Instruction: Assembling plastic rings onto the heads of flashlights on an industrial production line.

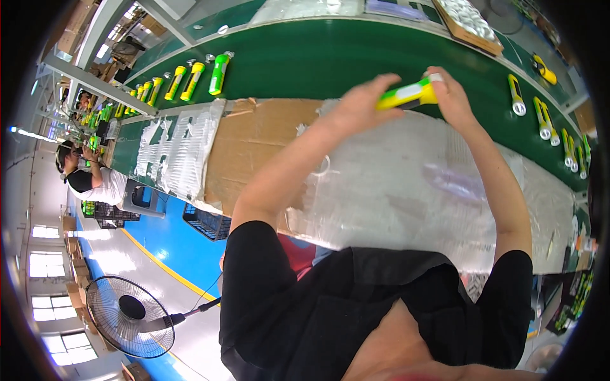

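A yellow and green flashlight [406, 95] with a pale label and a dark patch is held tilted above the far side of the workbench. My right hand [450, 98] is closed around its right end. At the other end my left hand [365, 105] is slightly blurred, its fingers and thumb spread apart on either side of the flashlight. Beneath my arms lie a clear plastic sheet [381, 184] and brown cardboard [254, 143] covering the bench.
A green conveyor belt [286, 57] runs across the far side. Several flashlights [192, 81] stand along it at left, and more [516, 95] at right. A tray of round white parts [467, 25] sits beyond. A floor fan [130, 311] and a seated co-worker [95, 178] are at left.
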Tool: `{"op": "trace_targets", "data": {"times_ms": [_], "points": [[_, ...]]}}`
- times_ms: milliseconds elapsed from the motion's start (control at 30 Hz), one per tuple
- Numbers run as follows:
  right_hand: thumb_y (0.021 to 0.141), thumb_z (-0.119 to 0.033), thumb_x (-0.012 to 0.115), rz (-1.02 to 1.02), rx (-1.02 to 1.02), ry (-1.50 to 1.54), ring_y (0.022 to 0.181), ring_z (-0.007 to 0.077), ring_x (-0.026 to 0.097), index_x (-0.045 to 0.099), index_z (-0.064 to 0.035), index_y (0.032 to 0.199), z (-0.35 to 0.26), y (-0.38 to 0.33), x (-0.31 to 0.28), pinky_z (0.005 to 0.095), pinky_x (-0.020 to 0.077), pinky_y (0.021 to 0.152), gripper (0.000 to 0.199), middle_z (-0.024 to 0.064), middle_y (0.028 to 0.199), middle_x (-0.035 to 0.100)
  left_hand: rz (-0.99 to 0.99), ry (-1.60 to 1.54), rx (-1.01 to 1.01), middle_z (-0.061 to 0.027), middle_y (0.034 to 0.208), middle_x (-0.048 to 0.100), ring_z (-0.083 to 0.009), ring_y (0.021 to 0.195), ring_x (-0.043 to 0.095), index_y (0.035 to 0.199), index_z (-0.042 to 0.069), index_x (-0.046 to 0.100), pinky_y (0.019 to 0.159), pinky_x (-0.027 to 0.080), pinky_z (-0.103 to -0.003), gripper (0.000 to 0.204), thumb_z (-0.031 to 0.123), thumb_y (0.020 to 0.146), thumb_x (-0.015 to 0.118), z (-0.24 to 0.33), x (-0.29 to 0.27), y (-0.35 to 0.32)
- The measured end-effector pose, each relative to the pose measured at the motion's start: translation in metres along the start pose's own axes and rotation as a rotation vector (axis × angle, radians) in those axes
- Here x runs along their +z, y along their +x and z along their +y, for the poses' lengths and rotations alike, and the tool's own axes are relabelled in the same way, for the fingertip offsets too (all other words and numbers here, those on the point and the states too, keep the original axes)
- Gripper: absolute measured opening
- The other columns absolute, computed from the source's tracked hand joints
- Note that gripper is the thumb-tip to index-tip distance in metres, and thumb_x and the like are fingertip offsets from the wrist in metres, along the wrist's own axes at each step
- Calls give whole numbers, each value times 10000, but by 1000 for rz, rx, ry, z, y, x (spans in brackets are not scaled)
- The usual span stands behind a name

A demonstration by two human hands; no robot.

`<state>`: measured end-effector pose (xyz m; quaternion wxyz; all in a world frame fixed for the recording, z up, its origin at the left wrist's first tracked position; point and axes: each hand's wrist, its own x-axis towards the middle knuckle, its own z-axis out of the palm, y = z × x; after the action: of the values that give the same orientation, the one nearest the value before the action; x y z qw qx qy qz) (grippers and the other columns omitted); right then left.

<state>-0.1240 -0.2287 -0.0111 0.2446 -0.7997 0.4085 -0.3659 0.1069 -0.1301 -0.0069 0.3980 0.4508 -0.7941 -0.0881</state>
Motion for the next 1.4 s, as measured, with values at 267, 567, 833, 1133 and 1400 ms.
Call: {"op": "trace_targets", "data": {"times_ms": [267, 567, 833, 1133, 1400], "points": [[915, -486, 549, 544, 419, -632, 985, 423, 630, 488, -27, 1195, 199, 56, -83, 488, 503, 819, 542, 255, 1067, 652, 160, 1013, -990, -278, 1442, 304, -407, 1313, 384, 1515, 364, 158, 985, 444, -481, 873, 529, 826, 669, -259, -198, -94], [913, -289, 614, 457, 48, -734, 981, 385, 593, 576, -43, 1141, 162, 24, -83, 446, 489, 834, 338, 188, 1081, 615, 293, 772, -957, -253, 1033, 634, -414, 933, 637, 1449, 137, 348, 816, 520, -487, 647, 318, 885, 610, -314, -196, -111], [978, -246, 541, -142, 386, 758, 1047, 196, 617, 509, 13, 1301, -18, -22, 28, 323, 511, 892, 416, 127, 1151, 618, 212, -421, -503, -62, 953, 635, -82, 751, 539, 1462, 47, 322, 664, 450, -231, 662, 121, 900, 665, -60, -24, -25], [904, -277, 623, 226, 486, 1231, 829, 191, 622, 524, -63, 1139, -84, -148, -17, 333, 512, 751, 333, 88, 925, 619, -76, -587, -246, -166, 1190, 609, -247, 1080, 605, 1455, 37, 314, 854, 497, -340, 710, 193, 878, 698, 95, 52, -70], [801, -624, 642, -391, 409, 1201, 640, 183, 606, 496, -60, 1090, -127, -219, -30, 298, 478, 569, 650, 103, 778, 600, -325, -1383, -475, -248, 1309, 538, -335, 1229, 525, 1399, -18, 401, 998, 444, -407, 807, 647, 964, 261, 129, 60, -44]]}}
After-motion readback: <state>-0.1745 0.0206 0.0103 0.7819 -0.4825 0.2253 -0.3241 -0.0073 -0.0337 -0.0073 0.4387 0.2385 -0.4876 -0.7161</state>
